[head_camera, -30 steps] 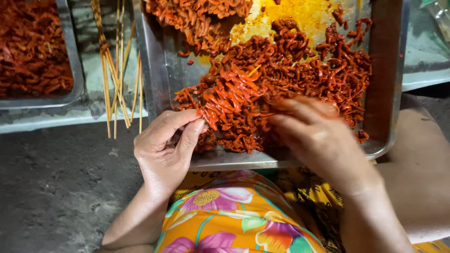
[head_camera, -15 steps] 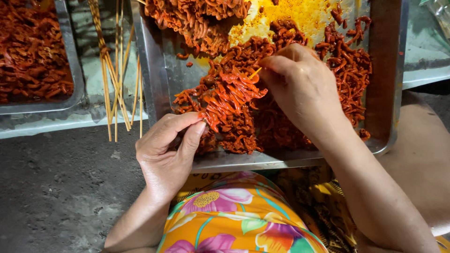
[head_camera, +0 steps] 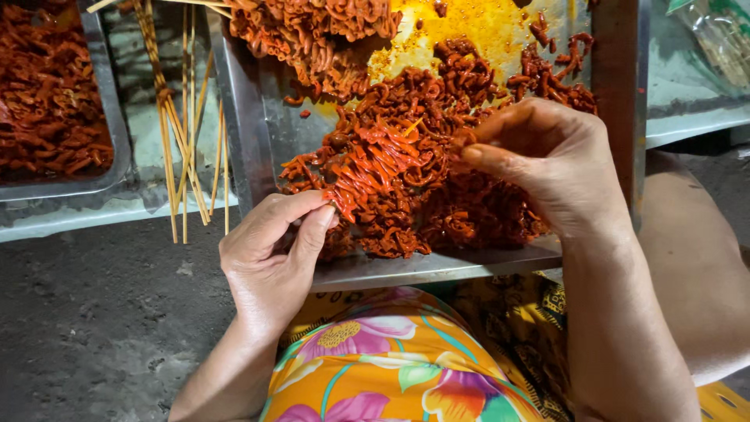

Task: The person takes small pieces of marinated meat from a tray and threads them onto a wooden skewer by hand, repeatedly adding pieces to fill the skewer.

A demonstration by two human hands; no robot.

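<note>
Hands work over a metal tray point(head_camera: 258, 148) heaped with red-orange marinated meat strips point(head_camera: 437, 195). Left hand point(head_camera: 269, 254) sits at the tray's near rim, thumb and forefinger pressed together on the lower end of a loaded skewer point(head_camera: 367, 168), a tight row of folded strips slanting up and right; the stick itself is almost wholly buried, with only a pale tip showing near the top of the row. Right hand point(head_camera: 547, 160) hovers over the heap just right of that tip, fingertips bunched and pinching a small red piece; how much it holds is hard to make out, since the fingers cover it. A second mound of strips point(head_camera: 312, 31) lies at the tray's far side, cut off by the top edge, beside a smear of yellow sauce point(head_camera: 484, 31). Bare bamboo sticks point(head_camera: 183, 133) lie loose left of the tray, their upper ends out of view. Another tray of red pieces point(head_camera: 47, 101) is cropped at the left edge. Flowered orange cloth point(head_camera: 383, 367) covers the lap below.
</note>
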